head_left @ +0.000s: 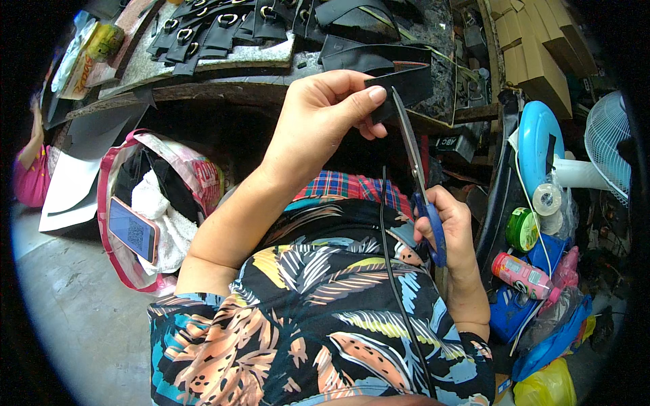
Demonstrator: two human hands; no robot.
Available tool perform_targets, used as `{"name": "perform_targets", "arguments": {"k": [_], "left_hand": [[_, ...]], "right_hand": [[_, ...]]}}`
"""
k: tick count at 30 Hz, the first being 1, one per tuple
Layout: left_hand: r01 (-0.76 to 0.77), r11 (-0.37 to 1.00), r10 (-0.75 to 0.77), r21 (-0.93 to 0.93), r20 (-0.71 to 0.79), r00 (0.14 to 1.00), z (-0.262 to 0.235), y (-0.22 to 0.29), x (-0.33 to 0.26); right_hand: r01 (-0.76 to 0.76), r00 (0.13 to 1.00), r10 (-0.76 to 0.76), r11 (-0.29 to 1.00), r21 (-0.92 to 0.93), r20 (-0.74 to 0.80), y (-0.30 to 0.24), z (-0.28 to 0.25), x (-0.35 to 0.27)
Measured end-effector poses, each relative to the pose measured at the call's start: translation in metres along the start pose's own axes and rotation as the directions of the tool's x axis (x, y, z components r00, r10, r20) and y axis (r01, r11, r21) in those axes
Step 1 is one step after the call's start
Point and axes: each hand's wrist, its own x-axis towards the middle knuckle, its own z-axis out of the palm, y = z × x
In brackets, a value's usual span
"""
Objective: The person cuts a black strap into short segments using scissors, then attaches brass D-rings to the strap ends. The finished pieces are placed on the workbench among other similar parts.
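Observation:
Above my lap my left hand (318,115) pinches a black leather strap (409,82) between thumb and fingers. The strap's far part reaches back over the edge of the workbench (237,82). My right hand (448,220) is closed around the blue handles of a pair of scissors (410,142). Its long metal blades point up toward the strap, close to my left thumb; they look nearly closed, and whether they touch the leather I cannot tell. Several black straps with metal buckles (227,20) lie on the bench at the far left.
On the left a pink-edged bag (108,237) holds a white cloth (166,210) and a phone (134,230). Cardboard boxes (542,54), a fan (609,145), a pink bottle (521,276) and a green tape roll (521,229) crowd the right. Another person's arm (34,139) shows far left.

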Motion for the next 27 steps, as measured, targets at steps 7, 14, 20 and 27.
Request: {"name": "perform_targets", "arguments": {"k": [7,14,20,27], "left_hand": [[0.034,0.999,-0.034,-0.041,0.001,0.999,-0.002,-0.001,0.001],[0.075,0.994,-0.083,0.074,0.111,0.99,-0.005,0.02,0.007],[0.192,0.976,-0.216,0.099,0.358,0.909,0.009,0.013,0.005],[0.142,0.951,-0.08,-0.275,0.224,0.971,0.02,-0.009,-0.008]], "right_hand": [[-0.132,0.99,0.119,0.964,0.231,0.07,0.005,-0.011,0.001],[0.133,0.976,-0.11,0.984,0.119,-0.187,-0.031,-0.045,0.006],[0.264,0.947,-0.254,0.964,0.026,-0.197,-0.044,-0.012,0.042],[0.376,0.885,-0.317,0.919,0.12,-0.341,-0.036,0.013,0.057]]}}
